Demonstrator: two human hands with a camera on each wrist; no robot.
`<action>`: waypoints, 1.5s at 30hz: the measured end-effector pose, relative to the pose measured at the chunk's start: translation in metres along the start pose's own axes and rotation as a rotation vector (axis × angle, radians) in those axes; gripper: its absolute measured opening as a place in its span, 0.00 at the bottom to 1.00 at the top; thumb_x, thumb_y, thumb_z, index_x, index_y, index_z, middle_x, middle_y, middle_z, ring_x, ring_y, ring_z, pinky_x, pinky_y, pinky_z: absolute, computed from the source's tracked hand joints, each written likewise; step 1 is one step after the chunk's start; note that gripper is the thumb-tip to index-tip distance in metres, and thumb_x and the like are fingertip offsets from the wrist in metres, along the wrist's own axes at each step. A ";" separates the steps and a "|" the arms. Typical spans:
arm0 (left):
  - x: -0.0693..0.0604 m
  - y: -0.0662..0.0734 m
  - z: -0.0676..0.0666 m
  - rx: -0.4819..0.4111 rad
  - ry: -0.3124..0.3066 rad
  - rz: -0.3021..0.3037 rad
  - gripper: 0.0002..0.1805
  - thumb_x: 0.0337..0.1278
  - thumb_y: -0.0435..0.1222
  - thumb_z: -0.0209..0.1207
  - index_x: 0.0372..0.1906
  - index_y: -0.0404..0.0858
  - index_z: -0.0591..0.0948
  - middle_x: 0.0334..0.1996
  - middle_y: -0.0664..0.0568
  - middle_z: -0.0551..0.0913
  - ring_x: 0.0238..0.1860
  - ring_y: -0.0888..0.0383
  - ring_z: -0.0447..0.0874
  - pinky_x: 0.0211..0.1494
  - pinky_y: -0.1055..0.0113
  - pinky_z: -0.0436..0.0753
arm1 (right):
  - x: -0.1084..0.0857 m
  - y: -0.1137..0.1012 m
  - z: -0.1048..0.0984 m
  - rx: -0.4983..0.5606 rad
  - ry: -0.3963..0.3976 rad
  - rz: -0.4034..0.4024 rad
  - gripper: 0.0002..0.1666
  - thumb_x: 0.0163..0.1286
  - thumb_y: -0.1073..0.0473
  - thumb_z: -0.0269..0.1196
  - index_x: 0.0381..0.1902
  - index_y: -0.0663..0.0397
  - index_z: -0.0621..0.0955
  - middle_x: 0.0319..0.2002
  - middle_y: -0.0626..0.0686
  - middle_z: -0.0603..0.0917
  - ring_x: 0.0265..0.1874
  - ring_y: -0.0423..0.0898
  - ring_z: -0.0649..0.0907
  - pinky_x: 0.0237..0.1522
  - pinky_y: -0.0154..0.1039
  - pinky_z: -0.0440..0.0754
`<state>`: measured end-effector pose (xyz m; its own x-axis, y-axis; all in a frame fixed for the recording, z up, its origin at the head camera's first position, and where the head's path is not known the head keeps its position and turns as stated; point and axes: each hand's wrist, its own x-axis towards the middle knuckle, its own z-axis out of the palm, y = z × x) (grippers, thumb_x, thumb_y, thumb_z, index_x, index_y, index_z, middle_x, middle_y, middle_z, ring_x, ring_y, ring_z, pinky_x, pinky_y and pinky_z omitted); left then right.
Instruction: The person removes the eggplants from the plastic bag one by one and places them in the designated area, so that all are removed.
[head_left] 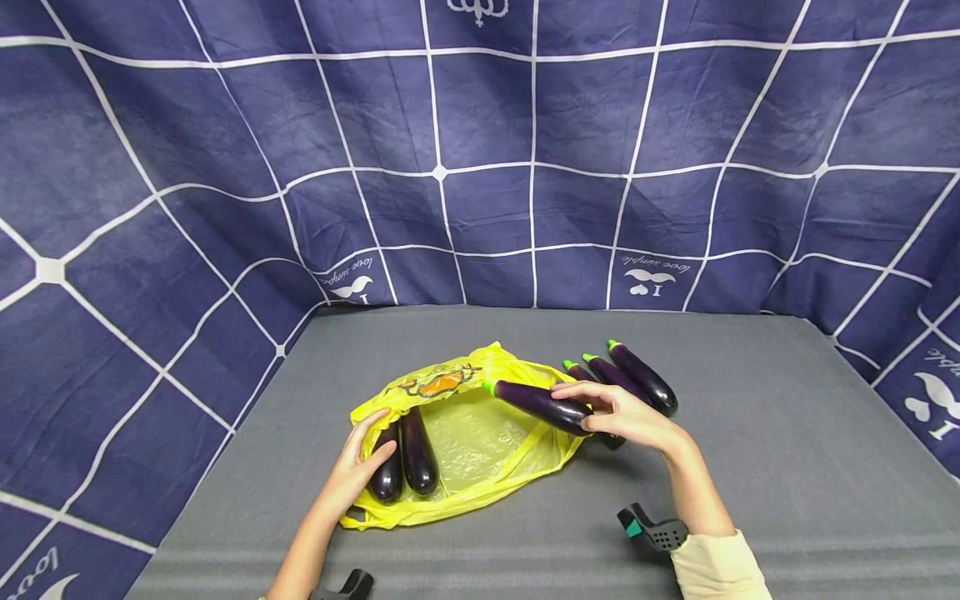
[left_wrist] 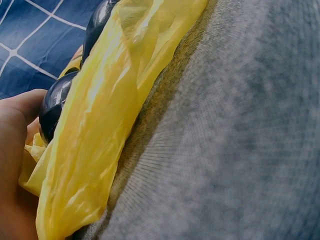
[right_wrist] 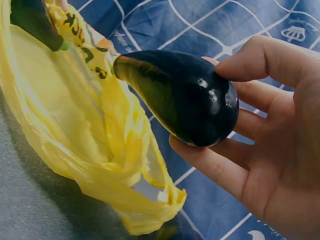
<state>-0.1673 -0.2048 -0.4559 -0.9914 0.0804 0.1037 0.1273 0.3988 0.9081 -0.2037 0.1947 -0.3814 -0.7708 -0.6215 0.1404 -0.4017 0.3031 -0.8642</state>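
Note:
A yellow plastic bag (head_left: 487, 433) lies on its side with its mouth spread wide; two dark purple eggplants (head_left: 420, 454) rest inside at the left. My left hand (head_left: 358, 461) holds the bag's left rim, its thumb against the outermost eggplant (left_wrist: 54, 105). The lower fingers are partly hidden in the left wrist view. Over the right part of the opening, my right hand (head_left: 626, 414) grips another eggplant (head_left: 536, 402) by its thick end, thumb on one side and fingers on the other. Its green stem end points left, into the bag.
Several more eggplants (head_left: 637, 375) lie side by side on the grey table (head_left: 750, 433), right of the bag and partly behind the right hand. A blue curtain with white lines (head_left: 487, 208) hangs behind the table and along its sides.

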 end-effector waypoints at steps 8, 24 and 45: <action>0.000 0.000 -0.002 0.010 0.005 0.009 0.27 0.59 0.41 0.55 0.63 0.46 0.63 0.66 0.45 0.59 0.69 0.46 0.49 0.65 0.40 0.50 | -0.005 0.004 -0.010 0.004 0.043 -0.073 0.28 0.55 0.72 0.55 0.57 0.56 0.73 0.60 0.61 0.71 0.58 0.27 0.68 0.53 0.22 0.68; 0.000 0.001 -0.002 0.007 0.000 0.001 0.27 0.59 0.41 0.55 0.63 0.46 0.63 0.66 0.45 0.59 0.69 0.46 0.49 0.65 0.39 0.50 | -0.021 0.009 -0.027 0.026 0.201 -0.014 0.27 0.59 0.71 0.54 0.59 0.59 0.70 0.63 0.61 0.68 0.53 0.29 0.73 0.48 0.22 0.70; -0.001 0.000 0.000 0.009 0.001 0.006 0.27 0.59 0.41 0.55 0.63 0.46 0.63 0.66 0.45 0.59 0.69 0.46 0.49 0.65 0.39 0.50 | -0.036 0.018 -0.043 -0.157 0.543 0.027 0.26 0.58 0.73 0.54 0.57 0.64 0.72 0.62 0.58 0.68 0.54 0.21 0.65 0.47 0.14 0.68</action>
<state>-0.1668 -0.2052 -0.4562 -0.9906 0.0814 0.1095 0.1333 0.4068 0.9038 -0.2050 0.2535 -0.3811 -0.9088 -0.1636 0.3839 -0.4154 0.4430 -0.7945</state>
